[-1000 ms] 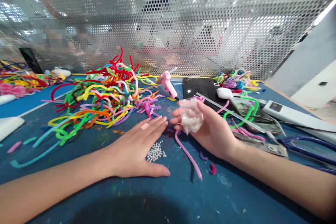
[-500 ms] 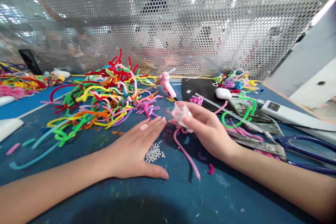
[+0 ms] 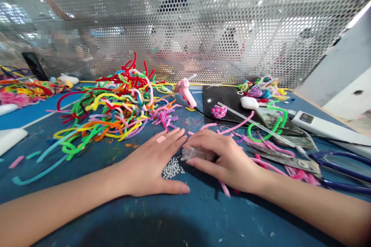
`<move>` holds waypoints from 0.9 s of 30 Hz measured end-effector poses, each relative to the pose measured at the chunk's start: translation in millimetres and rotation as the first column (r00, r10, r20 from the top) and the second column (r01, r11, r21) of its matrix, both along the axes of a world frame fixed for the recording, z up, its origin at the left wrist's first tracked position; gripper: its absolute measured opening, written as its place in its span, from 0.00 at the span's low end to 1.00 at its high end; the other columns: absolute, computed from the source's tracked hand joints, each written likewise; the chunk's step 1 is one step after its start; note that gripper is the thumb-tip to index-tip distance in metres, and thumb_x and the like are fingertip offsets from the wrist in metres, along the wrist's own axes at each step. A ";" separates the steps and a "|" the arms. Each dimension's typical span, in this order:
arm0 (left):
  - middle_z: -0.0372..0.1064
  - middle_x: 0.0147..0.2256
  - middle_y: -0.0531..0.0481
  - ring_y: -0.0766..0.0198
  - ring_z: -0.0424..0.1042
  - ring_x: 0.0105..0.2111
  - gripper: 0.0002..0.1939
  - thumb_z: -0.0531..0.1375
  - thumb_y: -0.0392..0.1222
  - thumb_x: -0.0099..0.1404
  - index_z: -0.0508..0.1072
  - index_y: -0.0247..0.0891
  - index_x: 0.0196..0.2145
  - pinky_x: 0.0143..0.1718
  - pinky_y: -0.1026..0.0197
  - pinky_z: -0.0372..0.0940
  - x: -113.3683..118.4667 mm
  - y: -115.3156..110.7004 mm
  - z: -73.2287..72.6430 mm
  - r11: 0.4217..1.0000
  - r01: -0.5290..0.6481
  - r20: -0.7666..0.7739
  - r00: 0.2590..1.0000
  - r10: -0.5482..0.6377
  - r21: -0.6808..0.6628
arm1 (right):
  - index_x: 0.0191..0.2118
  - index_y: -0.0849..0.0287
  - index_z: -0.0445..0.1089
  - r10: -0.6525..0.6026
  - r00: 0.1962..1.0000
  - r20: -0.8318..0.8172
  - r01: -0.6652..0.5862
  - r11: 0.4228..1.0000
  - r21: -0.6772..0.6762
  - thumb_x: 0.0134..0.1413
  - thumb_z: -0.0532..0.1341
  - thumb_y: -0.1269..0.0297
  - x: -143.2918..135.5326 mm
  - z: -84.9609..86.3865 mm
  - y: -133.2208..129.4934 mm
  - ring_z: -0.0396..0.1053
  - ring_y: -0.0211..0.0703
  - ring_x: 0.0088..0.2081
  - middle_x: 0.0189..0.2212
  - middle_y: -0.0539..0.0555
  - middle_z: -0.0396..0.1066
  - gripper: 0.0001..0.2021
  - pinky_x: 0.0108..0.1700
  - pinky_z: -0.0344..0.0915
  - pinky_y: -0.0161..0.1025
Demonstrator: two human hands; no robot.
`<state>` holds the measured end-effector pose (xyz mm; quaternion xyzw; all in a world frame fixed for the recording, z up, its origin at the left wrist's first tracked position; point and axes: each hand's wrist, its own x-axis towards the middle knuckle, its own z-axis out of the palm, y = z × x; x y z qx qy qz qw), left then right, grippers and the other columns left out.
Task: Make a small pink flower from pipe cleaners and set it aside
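Note:
My left hand (image 3: pixel 153 166) lies on the blue table with its thumb spread from the fingers, a small plaster on one finger. Small silvery beads (image 3: pixel 173 168) sit in a pile between its thumb and forefinger. Low beside the beads, my right hand (image 3: pixel 223 158) grips a crumpled clear plastic bag (image 3: pixel 193 154) between thumb and fingers; the bag's right part is hidden by the hand. A pink pipe cleaner (image 3: pixel 225 189) sticks out from beneath my right hand.
A heap of coloured pipe cleaners (image 3: pixel 116 104) spreads at the left. Behind stand a pink glue gun (image 3: pixel 187 93) and a black mat (image 3: pixel 223 96) bearing a pink beaded-looking ball (image 3: pixel 219 111). Large scissors (image 3: pixel 301 163), a phone and a white device (image 3: pixel 327 127) lie right.
My right hand has lowered the plastic bag toward the table, beside the beads. The pink ball on the mat shows more fully. My left hand stays spread in place.

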<state>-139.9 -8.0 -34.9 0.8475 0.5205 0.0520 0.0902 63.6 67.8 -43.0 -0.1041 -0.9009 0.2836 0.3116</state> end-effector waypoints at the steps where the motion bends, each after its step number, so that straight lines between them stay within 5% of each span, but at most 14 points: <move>1: 0.42 0.66 0.35 0.45 0.45 0.65 0.49 0.52 0.71 0.56 0.49 0.36 0.64 0.64 0.42 0.43 0.0 0.0 0.0 1.000 0.001 0.001 1.000 -0.001 0.002 | 0.46 0.59 0.69 0.004 1.000 0.005 -0.004 1.000 0.006 0.56 0.62 0.68 0.3 -0.1 -0.3 0.69 0.42 0.43 0.41 0.56 0.73 0.11 0.46 0.67 0.41; 14: 0.41 0.66 0.34 0.46 0.44 0.65 0.49 0.51 0.72 0.56 0.49 0.34 0.64 0.63 0.42 0.45 -0.4 -1.0 -0.6 1.000 0.001 -0.035 0.999 -0.001 0.004 | 0.50 0.61 0.67 0.003 0.998 0.063 -0.005 1.000 0.030 0.56 0.61 0.67 1.1 1.1 -2.7 0.68 0.44 0.48 0.45 0.58 0.71 0.15 0.50 0.66 0.42; 20: 0.42 0.66 0.34 0.46 0.45 0.65 0.48 0.51 0.71 0.56 0.47 0.37 0.65 0.63 0.41 0.45 0.2 -0.1 0.4 1.000 0.012 -0.027 1.000 -0.012 0.015 | 0.45 0.59 0.69 -0.035 0.999 -0.026 0.028 0.977 -0.211 0.53 0.64 0.66 1.0 0.9 -0.4 0.69 0.42 0.41 0.40 0.55 0.72 0.13 0.45 0.66 0.40; 22: 0.42 0.66 0.33 0.45 0.45 0.65 0.49 0.51 0.71 0.56 0.47 0.36 0.65 0.63 0.40 0.45 0.4 0.0 1.4 1.000 0.004 -0.031 1.000 -0.004 0.005 | 0.44 0.58 0.70 -0.045 0.990 -0.133 -0.023 0.883 -0.469 0.52 0.64 0.65 -0.8 0.7 2.6 0.70 0.41 0.40 0.39 0.54 0.73 0.13 0.44 0.67 0.40; 23: 0.42 0.66 0.33 0.45 0.45 0.65 0.49 0.51 0.71 0.56 0.47 0.35 0.65 0.63 0.40 0.45 0.4 -0.1 1.8 1.000 -0.003 -0.035 0.999 0.002 -0.003 | 0.44 0.58 0.69 -0.062 0.977 -0.205 -0.078 0.787 -0.612 0.52 0.64 0.63 -1.9 0.7 4.4 0.71 0.40 0.39 0.38 0.53 0.73 0.13 0.42 0.68 0.39; 27: 0.41 0.66 0.35 0.44 0.44 0.65 0.50 0.52 0.70 0.56 0.47 0.34 0.65 0.63 0.41 0.44 -0.6 -0.9 1.8 1.000 -0.017 -0.040 0.999 0.016 -0.020 | 0.43 0.57 0.70 -0.228 0.901 -0.368 -0.298 0.292 -0.909 0.55 0.60 0.54 -4.8 2.9 11.1 0.74 0.41 0.36 0.38 0.54 0.75 0.15 0.35 0.71 0.37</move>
